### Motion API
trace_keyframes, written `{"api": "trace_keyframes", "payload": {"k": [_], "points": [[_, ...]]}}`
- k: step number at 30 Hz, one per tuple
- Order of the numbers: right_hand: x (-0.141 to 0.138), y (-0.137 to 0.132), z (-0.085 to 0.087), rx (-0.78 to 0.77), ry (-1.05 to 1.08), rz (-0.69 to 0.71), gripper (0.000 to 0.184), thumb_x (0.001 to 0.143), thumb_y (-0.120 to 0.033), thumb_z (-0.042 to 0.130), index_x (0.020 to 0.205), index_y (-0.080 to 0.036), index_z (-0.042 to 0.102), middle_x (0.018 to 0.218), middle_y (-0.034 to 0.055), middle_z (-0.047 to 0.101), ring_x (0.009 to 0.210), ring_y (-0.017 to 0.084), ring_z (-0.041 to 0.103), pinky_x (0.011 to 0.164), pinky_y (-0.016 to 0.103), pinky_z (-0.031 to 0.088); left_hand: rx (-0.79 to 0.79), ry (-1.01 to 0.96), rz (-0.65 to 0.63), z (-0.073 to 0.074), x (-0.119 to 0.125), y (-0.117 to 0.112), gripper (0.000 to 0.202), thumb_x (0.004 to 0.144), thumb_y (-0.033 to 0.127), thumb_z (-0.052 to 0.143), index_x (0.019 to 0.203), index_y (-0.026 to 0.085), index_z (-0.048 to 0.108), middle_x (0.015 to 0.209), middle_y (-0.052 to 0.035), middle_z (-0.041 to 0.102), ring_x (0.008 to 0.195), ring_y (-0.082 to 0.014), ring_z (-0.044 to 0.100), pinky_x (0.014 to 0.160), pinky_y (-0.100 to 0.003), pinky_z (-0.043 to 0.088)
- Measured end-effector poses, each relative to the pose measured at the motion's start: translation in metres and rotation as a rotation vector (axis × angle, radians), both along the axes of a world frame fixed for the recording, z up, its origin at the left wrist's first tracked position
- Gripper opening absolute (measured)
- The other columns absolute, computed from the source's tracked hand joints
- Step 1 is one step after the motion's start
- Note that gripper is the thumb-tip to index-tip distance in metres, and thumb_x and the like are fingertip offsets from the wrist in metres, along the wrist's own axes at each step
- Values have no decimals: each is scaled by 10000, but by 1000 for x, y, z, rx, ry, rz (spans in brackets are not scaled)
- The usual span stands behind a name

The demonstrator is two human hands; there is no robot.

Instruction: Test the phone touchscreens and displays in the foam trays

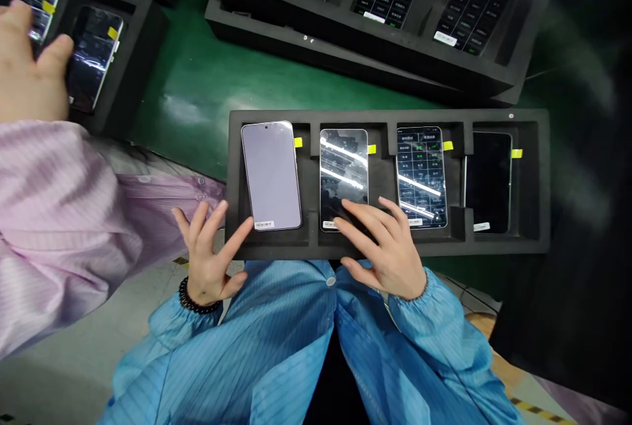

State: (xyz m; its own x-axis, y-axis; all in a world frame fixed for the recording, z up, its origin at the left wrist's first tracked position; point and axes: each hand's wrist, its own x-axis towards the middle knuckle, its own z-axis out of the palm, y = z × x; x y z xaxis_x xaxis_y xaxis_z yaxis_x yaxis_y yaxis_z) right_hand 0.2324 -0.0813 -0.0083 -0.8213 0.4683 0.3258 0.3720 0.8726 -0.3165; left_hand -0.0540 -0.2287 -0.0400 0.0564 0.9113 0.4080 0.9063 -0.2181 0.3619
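Note:
A black foam tray lies in front of me, with smartphones in its compartments. The leftmost smartphone shows a blank pale screen and sits slightly tilted. By its lower left corner is my left hand, fingers spread, holding nothing. My right hand reaches over the second smartphone, whose dark screen reflects lights; its fingers are apart at the lower part of that screen. Whether they touch the glass I cannot tell. A third smartphone displays a grid menu with some green text. The rightmost smartphone has a dark screen.
Beyond my tray, a larger black foam tray holds several smartphones with grid menus. At left, a co-worker's hand in a pink sleeve hovers over another foam tray with smartphones. The table surface is green.

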Motion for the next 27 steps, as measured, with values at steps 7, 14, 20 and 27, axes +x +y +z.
{"api": "trace_keyframes", "payload": {"k": [7, 14, 20, 27], "points": [[0, -1, 1, -13, -51, 9, 502, 1033, -431, 435, 1439, -154, 537, 1446, 175, 620, 1264, 296, 591, 1174, 540, 333, 2, 0, 11, -4, 0, -2, 609, 1018, 582, 272, 1589, 376, 332, 1722, -8, 174, 1613, -314, 90, 1297, -657, -28], [3, 1, -4, -51, 67, -14, 665, 1011, -412, 491, 1599, -183, 282, 1484, 179, 587, 1279, 281, 598, 1134, 539, 411, 23, -192, 37, -11, -3, -5, 662, 966, 637, 411, 1579, 397, 343, 1713, 3, 205, 1595, -367, 154, 1279, -696, -67], [1, 0, 0, -21, -90, 23, 458, 1024, -404, 469, 1434, -212, 535, 1488, 154, 590, 1282, 289, 590, 1166, 542, 363, -85, -72, -18, -11, -3, -4, 588, 995, 568, 387, 1531, 338, 464, 1715, -3, 203, 1606, -345, 117, 1297, -623, -95], [1, 1, -4, -32, 71, 8, 700, 1008, -425, 489, 1613, -177, 239, 1478, 186, 580, 1251, 284, 600, 1108, 540, 432, 17, -159, 77, -19, -6, -11, 551, 939, 690, 396, 1405, 448, 560, 1697, 126, 224, 1582, -319, 214, 1308, -623, 20]]}}
